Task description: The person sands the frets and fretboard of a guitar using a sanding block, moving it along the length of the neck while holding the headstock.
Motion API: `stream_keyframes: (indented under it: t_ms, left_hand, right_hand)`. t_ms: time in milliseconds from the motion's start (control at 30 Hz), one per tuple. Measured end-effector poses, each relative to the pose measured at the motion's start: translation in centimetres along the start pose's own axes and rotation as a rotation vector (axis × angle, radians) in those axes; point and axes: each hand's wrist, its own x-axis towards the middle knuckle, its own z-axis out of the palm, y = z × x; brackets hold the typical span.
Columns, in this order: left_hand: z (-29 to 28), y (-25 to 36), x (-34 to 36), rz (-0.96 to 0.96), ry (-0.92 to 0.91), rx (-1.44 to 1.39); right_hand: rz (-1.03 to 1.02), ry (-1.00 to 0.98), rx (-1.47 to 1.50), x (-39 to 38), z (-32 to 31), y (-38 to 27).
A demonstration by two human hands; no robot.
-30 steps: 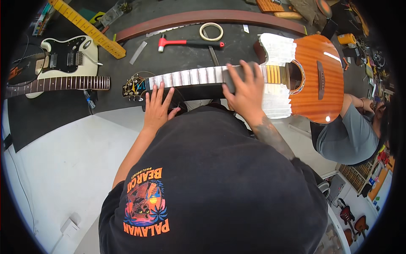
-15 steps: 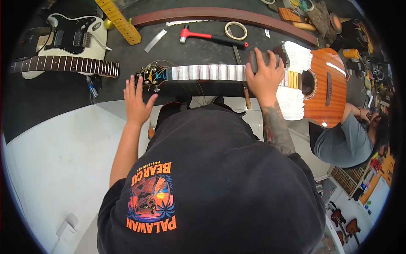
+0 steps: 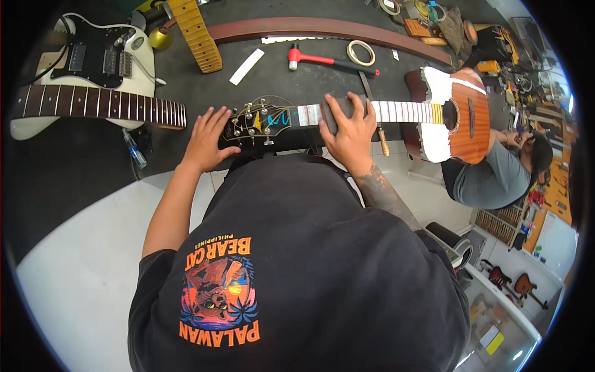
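An acoustic guitar lies across the bench, its reddish-brown body [image 3: 472, 139] to the right and its dark headstock [image 3: 260, 124] to the left. White masking covers the top beside the fretboard [image 3: 400, 112], which has pale strips between the frets. My right hand [image 3: 351, 137] is closed on a dark grey flat block [image 3: 343, 105], pressed on the fretboard near the headstock end. The block's underside is hidden. My left hand [image 3: 204, 141] is open, fingers spread, at the tip of the headstock. Loose strings curl around the tuning pegs.
Beyond the neck lie a red-and-black hammer [image 3: 328, 61], a tape roll [image 3: 361, 53] and a metal ruler [image 3: 246, 67]. A wooden-handled tool [image 3: 383, 142] pokes out under the neck. A white electric guitar [image 3: 133, 74] is at left. Another person [image 3: 489, 177] sits at right.
My right hand has slid the grey block left along the fretboard, from near the body to near the headstock. My left hand stays by the headstock. The whole view has shifted slightly.
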Motion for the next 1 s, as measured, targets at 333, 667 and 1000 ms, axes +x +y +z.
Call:
stream_keyframes:
  t_ms: [333, 667, 1000]
  left_hand:
    - [4.3, -4.2, 0.8, 0.242, 0.22, -0.067]
    - [6.8, -6.1, 1.4, 0.332, 0.296, -0.007]
    - [6.1, -5.9, 1.2, 0.32, 0.227, -0.033]
  right_hand:
    - [0.049, -0.05, -0.044, -1.7, 0.2, -4.9]
    - [0.128, 0.0, -0.058, 0.6, 1.7, -5.8]
    - [0.19, -0.003, -0.096, 0.6, 1.7, -6.8]
